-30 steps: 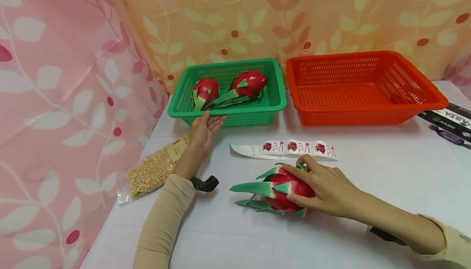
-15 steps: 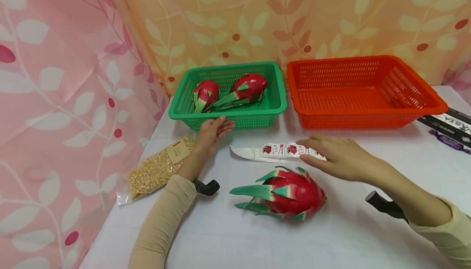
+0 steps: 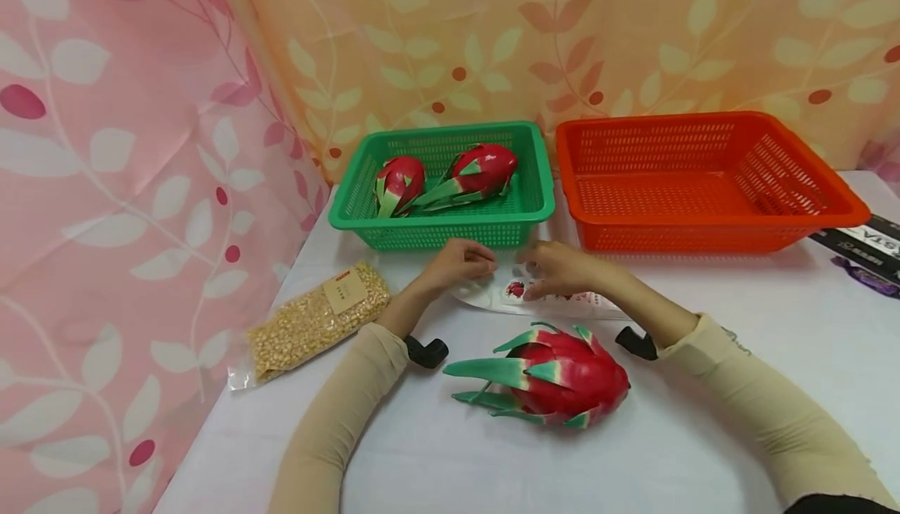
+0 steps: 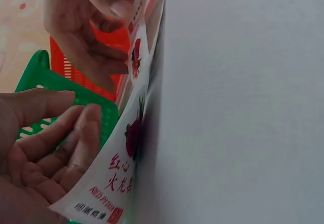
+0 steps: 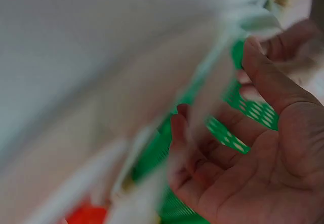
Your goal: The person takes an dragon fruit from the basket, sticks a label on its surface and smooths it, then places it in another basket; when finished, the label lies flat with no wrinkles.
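A strip of white stickers (image 3: pixel 485 298) printed with red pitaya pictures lies on the white table, its labels partly hidden by my right hand (image 3: pixel 562 268). That hand reaches over the strip from the right with bent fingers; the right wrist view has its thumb apart from the other fingers. At the strip's left end is my left hand (image 3: pixel 455 262), its fingers loosely bent. The left wrist view has a sticker (image 4: pixel 126 138) standing up beside the left fingers, nothing pinched between them. In front of the strip a red dragon fruit (image 3: pixel 573 377) with long green scales lies on its side.
Behind the hands, a green basket (image 3: pixel 450 221) holds two dragon fruits (image 3: pixel 485 169). A red-orange basket (image 3: pixel 703 221) stands to its right. A bag of yellow kernels (image 3: pixel 302 338) lies at left. A black-and-white box (image 3: pixel 865 244) and a purple wrapper (image 3: pixel 865 276) lie far right.
My right hand has let go of the dragon fruit and moved up and left over the sticker strip. The left hand has shifted right from the green basket's front to the strip's end.
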### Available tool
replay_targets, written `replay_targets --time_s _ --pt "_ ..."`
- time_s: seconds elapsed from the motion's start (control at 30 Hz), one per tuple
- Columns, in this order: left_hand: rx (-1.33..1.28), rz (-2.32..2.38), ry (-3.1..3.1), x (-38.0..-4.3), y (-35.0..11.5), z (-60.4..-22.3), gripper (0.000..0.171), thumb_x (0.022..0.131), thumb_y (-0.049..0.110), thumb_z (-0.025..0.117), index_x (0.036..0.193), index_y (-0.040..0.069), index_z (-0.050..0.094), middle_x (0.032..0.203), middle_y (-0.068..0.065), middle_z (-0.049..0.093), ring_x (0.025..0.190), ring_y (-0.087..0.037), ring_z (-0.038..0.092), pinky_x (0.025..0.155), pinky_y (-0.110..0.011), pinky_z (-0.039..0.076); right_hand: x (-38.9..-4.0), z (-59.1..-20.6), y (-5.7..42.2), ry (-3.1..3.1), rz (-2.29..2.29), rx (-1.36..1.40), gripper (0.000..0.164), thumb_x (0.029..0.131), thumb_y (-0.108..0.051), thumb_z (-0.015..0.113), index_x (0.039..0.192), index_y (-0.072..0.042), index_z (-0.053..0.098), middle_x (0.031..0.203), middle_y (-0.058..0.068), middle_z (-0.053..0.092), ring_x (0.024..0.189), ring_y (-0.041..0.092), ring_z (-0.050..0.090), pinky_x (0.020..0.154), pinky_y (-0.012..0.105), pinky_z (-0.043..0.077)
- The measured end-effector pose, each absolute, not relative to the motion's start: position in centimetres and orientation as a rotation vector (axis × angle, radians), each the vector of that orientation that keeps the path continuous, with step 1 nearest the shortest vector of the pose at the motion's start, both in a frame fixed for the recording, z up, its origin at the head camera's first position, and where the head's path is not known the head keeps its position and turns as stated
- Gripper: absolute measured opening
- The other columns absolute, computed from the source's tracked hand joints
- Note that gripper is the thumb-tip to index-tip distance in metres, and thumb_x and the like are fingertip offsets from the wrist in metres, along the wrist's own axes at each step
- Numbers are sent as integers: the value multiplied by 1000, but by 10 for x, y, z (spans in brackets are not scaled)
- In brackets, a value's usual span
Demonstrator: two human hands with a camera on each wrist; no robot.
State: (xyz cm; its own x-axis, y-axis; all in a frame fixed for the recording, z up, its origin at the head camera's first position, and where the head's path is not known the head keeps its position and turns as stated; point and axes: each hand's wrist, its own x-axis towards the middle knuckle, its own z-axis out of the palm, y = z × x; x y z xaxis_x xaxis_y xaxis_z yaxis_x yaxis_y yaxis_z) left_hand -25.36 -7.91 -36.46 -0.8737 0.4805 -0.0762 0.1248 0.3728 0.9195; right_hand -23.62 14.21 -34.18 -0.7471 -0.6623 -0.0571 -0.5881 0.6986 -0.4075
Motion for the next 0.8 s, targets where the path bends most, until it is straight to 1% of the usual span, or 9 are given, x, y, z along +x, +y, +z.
replay_targets --time_s 0.1,0.17,0.27,0.37,0.43,0.47,0.57,0.7,0.8 --pt "582 1399 2364 -255 -74 -367 25 86 4 61 107 -9 63 98 -22 66 81 -22 64 69 -25 54 -241 -351 138 2699 -545 -1002 55 71 -22 77 116 1 58 86 10 59 77 20 53 66 31 45" --pt "592 1372 2372 -256 -72 -368 24 85 3 61 106 -9 63 97 -21 65 76 -16 62 66 -22 52 -243 -355 138 2701 -584 -994 52 71 -18 77 115 1 59 82 8 59 73 19 51 62 28 43" --pt "585 1352 2383 -256 -71 -370 23 84 3 62 105 -8 64 94 -20 66 67 -7 56 61 -18 49 -245 -358 139 2713 -647 -1010 50 72 -14 76 116 2 59 84 10 60 75 20 51 65 29 43" --pt "582 1332 2373 -256 -69 -371 23 83 2 63 104 -8 64 94 -20 66 63 -4 53 57 -18 46 -245 -358 139 2707 -675 -964 55 71 -17 78 117 1 56 87 11 59 78 21 52 67 30 43" --pt "589 1309 2366 -255 -68 -372 24 82 2 63 104 -8 64 95 -20 67 62 -3 53 57 -17 46 -244 -359 139 2674 -680 -923 57 70 -18 79 117 0 54 86 11 58 75 20 52 65 29 43" --pt "591 1303 2363 -254 -68 -373 24 82 2 64 104 -9 64 95 -20 67 62 -3 53 57 -17 46 -244 -359 139 2649 -693 -906 56 69 -18 79 116 0 53 84 11 57 70 19 53 62 29 44" --pt "605 1286 2363 -253 -67 -374 24 82 1 63 104 -9 64 95 -20 67 63 -3 53 58 -16 46 -244 -360 139 2604 -730 -932 43 72 -11 75 109 -1 55 79 9 57 65 16 51 61 28 43" --pt "628 1258 2380 -254 -66 -376 22 86 5 61 104 -7 65 94 -19 67 64 -5 52 58 -16 44 -246 -361 142 2628 -787 -1036 22 77 -3 69 97 -2 60 80 8 60 73 15 52 68 28 44" --pt "588 1297 2318 -255 -66 -376 22 90 8 56 106 -6 65 90 -17 67 64 -6 54 59 -17 46 -248 -359 145 2634 -916 -1065 17 78 5 63 94 0 62 80 10 62 72 17 53 67 28 45"
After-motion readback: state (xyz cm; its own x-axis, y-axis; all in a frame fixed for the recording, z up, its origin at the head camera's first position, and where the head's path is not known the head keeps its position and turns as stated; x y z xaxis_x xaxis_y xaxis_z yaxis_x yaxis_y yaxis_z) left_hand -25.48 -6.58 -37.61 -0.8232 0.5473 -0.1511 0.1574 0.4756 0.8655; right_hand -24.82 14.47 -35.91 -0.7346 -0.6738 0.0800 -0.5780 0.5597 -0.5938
